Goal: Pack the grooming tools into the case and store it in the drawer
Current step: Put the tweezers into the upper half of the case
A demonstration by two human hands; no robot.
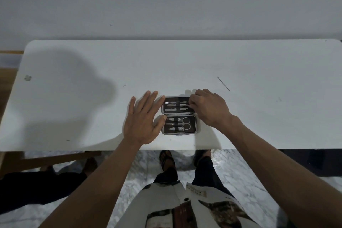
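left hand [141, 123] flat, fingers spread, steadying case [178, 114] | right hand [207, 107] pinching tool [182, 105] | advice: seat it fully under strap

Dim, cool, even light; a broad soft shadow falls across the left of the white rectangular table [259, 116]. Wide-angle bending curves its edges; focus stays fairly sharp.

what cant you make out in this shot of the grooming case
Head view only:
- Right end of the case's far half: covered by the right hand, so whether its curled fingers pinch a tool or only touch it is unclear.
- Tools in the near half: scissors loops show; the rest are too small to name.
- Left hand: flat beside the case; contact with its edge is unclear.
- Drawer: not in view.
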